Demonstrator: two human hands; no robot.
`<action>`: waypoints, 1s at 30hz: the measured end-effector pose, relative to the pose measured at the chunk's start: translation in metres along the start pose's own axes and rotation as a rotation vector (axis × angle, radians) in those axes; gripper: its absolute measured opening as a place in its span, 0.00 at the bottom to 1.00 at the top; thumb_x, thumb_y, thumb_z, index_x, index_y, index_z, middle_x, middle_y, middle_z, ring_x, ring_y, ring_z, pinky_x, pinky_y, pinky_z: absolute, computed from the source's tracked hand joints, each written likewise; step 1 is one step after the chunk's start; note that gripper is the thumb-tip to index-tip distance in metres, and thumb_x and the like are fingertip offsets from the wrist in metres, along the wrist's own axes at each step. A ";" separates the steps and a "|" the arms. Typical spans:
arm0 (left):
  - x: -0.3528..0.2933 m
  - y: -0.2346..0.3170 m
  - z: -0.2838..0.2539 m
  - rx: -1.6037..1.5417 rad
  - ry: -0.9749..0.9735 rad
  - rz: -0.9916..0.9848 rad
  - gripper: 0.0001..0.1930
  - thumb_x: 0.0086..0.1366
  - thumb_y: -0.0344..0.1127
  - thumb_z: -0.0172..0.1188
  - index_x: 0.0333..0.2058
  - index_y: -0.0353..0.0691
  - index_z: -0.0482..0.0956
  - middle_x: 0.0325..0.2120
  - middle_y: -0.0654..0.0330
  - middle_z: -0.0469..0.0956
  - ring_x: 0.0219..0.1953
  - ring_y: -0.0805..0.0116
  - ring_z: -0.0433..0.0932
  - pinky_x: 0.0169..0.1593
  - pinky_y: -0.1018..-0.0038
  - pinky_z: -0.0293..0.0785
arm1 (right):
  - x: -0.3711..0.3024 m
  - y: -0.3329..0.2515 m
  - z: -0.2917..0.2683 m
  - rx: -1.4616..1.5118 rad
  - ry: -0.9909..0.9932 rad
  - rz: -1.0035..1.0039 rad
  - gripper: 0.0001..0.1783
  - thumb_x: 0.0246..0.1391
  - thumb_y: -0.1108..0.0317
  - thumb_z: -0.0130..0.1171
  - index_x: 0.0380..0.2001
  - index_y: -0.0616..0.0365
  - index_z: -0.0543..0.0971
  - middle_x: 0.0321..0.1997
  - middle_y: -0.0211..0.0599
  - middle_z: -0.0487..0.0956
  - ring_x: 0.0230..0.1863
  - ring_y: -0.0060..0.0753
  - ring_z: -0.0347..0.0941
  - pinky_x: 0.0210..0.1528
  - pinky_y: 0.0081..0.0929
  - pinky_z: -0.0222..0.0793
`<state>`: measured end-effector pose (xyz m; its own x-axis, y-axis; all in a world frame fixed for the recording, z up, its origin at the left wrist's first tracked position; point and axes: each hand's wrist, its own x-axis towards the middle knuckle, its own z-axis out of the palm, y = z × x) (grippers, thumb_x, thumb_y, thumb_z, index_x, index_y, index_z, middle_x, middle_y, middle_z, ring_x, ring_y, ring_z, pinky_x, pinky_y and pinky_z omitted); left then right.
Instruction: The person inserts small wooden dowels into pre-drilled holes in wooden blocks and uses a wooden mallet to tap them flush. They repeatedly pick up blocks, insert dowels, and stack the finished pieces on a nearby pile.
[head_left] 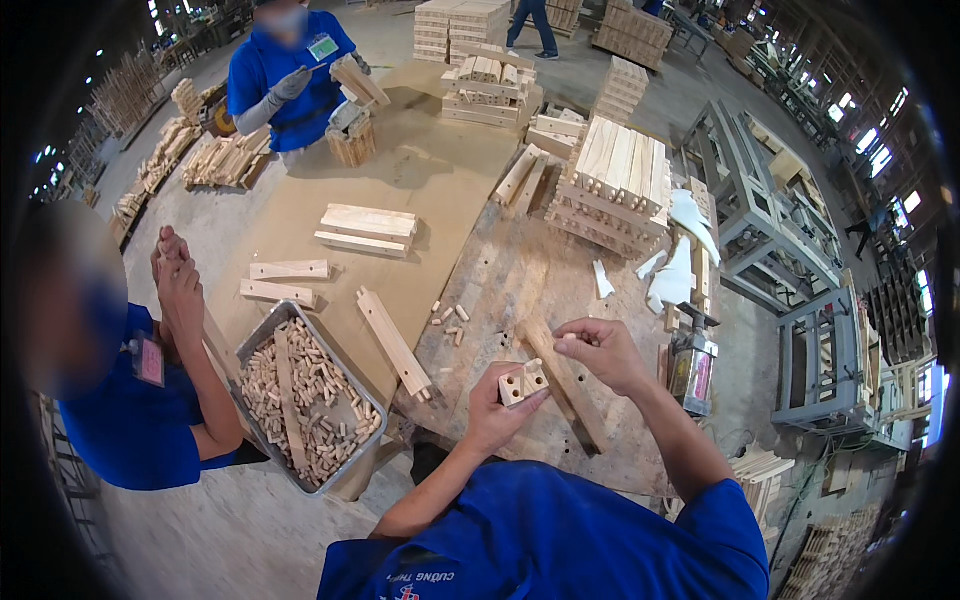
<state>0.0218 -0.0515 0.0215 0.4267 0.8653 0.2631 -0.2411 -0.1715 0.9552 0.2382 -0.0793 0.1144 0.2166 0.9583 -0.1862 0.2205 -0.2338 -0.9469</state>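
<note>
My left hand [488,418] is closed round a pale wooden block [523,384], with its end face turned up toward me. Round holes show in that end, and a dowel stub seems to stand at its far corner. Just to the right, the fingertips of my right hand [612,356] pinch a small wooden dowel [569,338], held apart from the block. Under both hands a longer brown wooden bar [582,412] lies across the worktable [480,350]. Several loose dowels [458,314] are scattered left of my hands.
A grey tray [362,446] full of dowels stands at the left, beside a co-worker [140,400]. A wooden rail [392,342] with dowelled ends lies near it. Stacked rails [618,185] and white scraps [675,275] sit at the right. Another co-worker [290,90] handles wood across the table.
</note>
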 end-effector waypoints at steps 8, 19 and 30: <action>0.002 0.000 0.003 0.045 0.028 0.029 0.24 0.59 0.25 0.80 0.51 0.36 0.78 0.44 0.59 0.81 0.46 0.74 0.81 0.48 0.75 0.80 | -0.045 -0.050 0.002 -0.083 -0.114 -0.031 0.15 0.67 0.71 0.65 0.56 0.61 0.83 0.42 0.26 0.83 0.39 0.13 0.74 0.43 0.18 0.72; 0.000 -0.008 0.011 0.088 0.135 0.139 0.28 0.55 0.27 0.82 0.52 0.40 0.78 0.42 0.55 0.81 0.42 0.63 0.83 0.46 0.70 0.80 | -0.049 -0.063 0.027 -0.311 -0.036 -0.046 0.09 0.63 0.71 0.68 0.44 0.64 0.85 0.32 0.29 0.82 0.32 0.16 0.74 0.35 0.23 0.71; -0.005 -0.006 0.019 0.222 0.117 0.194 0.32 0.50 0.27 0.83 0.53 0.38 0.77 0.46 0.50 0.82 0.48 0.51 0.83 0.50 0.63 0.81 | -0.053 -0.079 0.026 -0.744 -0.015 -0.338 0.07 0.59 0.71 0.67 0.35 0.63 0.80 0.31 0.52 0.81 0.32 0.59 0.80 0.34 0.45 0.75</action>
<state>0.0376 -0.0639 0.0174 0.2851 0.8522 0.4386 -0.1063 -0.4267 0.8981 0.1842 -0.1076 0.1920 0.0141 0.9974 0.0701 0.8466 0.0254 -0.5317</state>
